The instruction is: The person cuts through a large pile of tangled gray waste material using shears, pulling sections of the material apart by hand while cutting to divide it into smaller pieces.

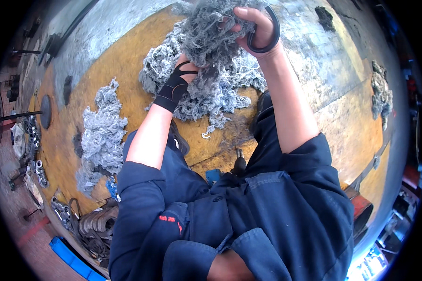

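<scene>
Grey, stringy fibre fills the right grip (262, 30), whose thumb and fingers are closed on a loose clump (211, 35) held up over the flooring. A thick black ring (276, 33) loops about that hand. The left grip (187, 70), banded by a black wrist wrap (171, 93), presses into the same fibre from below; its fingers are buried, so whether they are closed I cannot tell. Behind and beneath lies a larger grey heap (248, 75), spread on the flooring beyond the person's dark shoes (180, 140).

The flooring (136, 42) is worn and yellow-brown, stained dark between the feet, paling to grey toward its far edge and far right. A second grey pile (105, 129) rests toward its left edge; a browner tuft (382, 93) lies by the right edge, and a dark one (324, 18) toward the far right corner.

Past the left edge, shiny metal rings (41, 173) sit above reddish ground (18, 201). Nearer the body are rusty coiled parts (98, 225) and a long blue object (72, 257); a red cylinder (361, 206) stands at the person's right side.
</scene>
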Demonstrator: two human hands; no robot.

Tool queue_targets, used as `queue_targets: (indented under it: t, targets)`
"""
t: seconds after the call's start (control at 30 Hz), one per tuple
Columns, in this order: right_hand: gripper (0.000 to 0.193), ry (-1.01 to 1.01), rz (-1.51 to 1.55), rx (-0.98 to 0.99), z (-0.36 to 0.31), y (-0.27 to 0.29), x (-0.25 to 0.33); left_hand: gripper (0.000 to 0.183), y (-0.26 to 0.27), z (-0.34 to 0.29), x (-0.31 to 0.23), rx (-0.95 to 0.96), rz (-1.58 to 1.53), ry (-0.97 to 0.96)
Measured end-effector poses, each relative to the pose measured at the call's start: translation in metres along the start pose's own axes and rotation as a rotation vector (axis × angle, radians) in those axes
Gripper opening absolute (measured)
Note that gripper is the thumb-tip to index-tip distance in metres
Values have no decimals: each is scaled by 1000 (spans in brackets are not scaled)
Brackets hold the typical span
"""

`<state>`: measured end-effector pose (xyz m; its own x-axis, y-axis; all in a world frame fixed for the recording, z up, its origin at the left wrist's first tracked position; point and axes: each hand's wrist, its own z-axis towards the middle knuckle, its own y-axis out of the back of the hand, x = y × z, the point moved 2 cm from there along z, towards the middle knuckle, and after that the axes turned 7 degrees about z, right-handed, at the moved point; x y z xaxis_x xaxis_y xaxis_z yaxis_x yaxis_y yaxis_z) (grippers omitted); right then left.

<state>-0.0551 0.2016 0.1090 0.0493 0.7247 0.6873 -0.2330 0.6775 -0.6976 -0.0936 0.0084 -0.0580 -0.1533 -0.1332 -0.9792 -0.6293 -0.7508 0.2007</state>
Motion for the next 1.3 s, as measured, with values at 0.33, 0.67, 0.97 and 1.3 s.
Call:
queue_targets:
  t: [0.33, 0.67, 0.97, 1.3]
  targets:
    - [8, 253, -27, -292, -4, 61, 40, 32, 45, -12, -16, -287, 275, 106]
    - [13, 310, 128, -527, -10, 84, 37, 49, 82, -54, -38, -450, 1072, 107]
    - [16, 364, 256, -970, -21, 85, 38, 68, 100, -77, -33, -492, 1028, 318]
    - [9, 321, -61, -774, -14, 68, 42, 41, 113, -87, 8, -290, 801, 530]
